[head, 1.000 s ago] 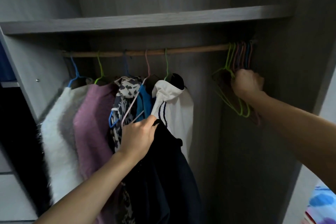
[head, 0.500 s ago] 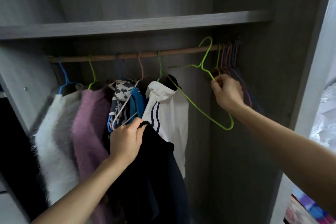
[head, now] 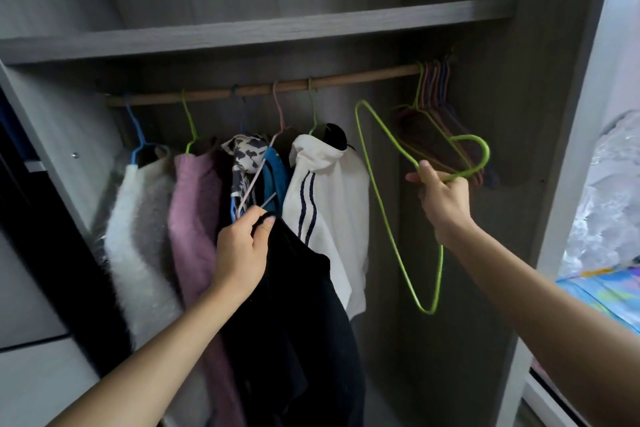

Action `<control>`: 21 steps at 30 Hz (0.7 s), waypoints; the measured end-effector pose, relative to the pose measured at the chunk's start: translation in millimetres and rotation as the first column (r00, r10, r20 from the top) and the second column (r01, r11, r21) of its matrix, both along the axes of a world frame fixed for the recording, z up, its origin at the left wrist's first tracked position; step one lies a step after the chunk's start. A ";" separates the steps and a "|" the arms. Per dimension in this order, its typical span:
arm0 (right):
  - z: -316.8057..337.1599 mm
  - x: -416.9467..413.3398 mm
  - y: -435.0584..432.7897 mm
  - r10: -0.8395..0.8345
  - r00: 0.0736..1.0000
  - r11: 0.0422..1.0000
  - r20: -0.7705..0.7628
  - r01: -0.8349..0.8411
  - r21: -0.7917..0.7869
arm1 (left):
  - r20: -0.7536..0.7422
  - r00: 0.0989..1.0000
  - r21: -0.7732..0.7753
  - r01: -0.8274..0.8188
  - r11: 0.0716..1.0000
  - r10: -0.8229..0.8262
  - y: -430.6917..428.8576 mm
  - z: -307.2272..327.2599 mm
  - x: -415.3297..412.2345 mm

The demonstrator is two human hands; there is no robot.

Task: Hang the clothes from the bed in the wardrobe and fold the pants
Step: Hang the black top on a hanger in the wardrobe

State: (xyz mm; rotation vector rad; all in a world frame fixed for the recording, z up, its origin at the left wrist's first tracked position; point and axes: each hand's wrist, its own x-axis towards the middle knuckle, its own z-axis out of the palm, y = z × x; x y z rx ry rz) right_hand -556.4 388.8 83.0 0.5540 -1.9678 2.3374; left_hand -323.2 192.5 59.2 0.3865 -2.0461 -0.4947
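the grip of your left hand (head: 242,253) pinched the black garment (head: 304,305) by its top edge, in front of the hung clothes (head: 194,204); your right hand (head: 445,204) had its grip closed on the green hanger (head: 486,152), held clear of the rod (head: 346,77). it looked best to slide one hanger shoulder into the neck first.

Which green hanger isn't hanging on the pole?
The empty green hanger gripped in the right hand, off the pole and tipped sideways. The other green hangers all hook over the pole.
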 end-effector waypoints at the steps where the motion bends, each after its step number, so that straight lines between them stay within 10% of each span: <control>1: 0.7 10.0 0.4 0.057 0.998 0.993 0.040 -0.052 -0.110 | 0.006 1.000 -0.004 0.010 1.000 -0.010 -0.2 -0.1 4.0; 10: 45.8 75.9 7.7 0.665 0.729 0.579 0.161 -0.368 -0.727 | 0.111 0.990 -0.002 0.093 0.996 -0.092 6.5 0.3 26.3; 16: 43.4 80.7 -17.7 0.699 0.705 0.569 0.123 -0.443 -0.693 | 0.124 0.989 0.027 0.083 0.996 -0.086 13.7 9.7 29.6; 21: -6.6 83.6 -48.9 0.688 0.700 0.715 0.190 -0.609 -0.343 | 0.102 0.994 0.057 0.021 0.998 -0.026 19.8 24.0 27.8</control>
